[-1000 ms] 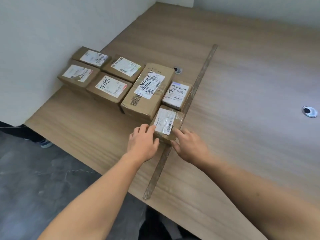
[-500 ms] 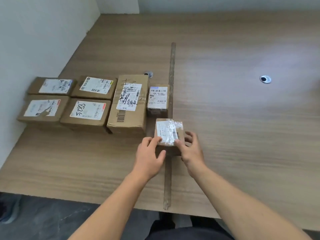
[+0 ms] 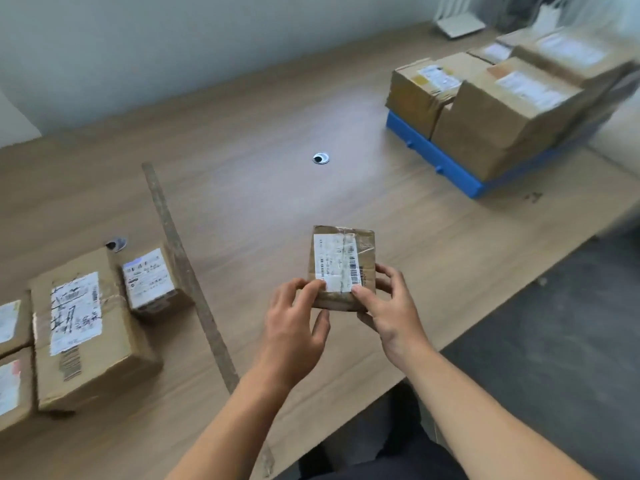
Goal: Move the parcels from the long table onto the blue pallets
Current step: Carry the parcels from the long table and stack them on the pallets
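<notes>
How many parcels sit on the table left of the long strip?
4: the large parcel, the small parcel beside the strip, plus an upper parcel and a lower parcel cut off at the left edge. More may lie outside the frame. Excludes the held parcel.

— Where are your arms?
— Both stretched out ahead of me, bare to the elbow. My left forearm [image 3: 235,410] comes up from the lower middle, my right forearm [image 3: 467,393] from the lower right, and they converge.
— And your hands?
— Close together, backs up. My left hand [image 3: 294,327] pinches the near left corner of the small parcel [image 3: 341,258], fingers curled over the top, thumb at the near edge. My right hand [image 3: 388,306] grips the near right corner, thumb on top, fingers curled round the side.
</notes>
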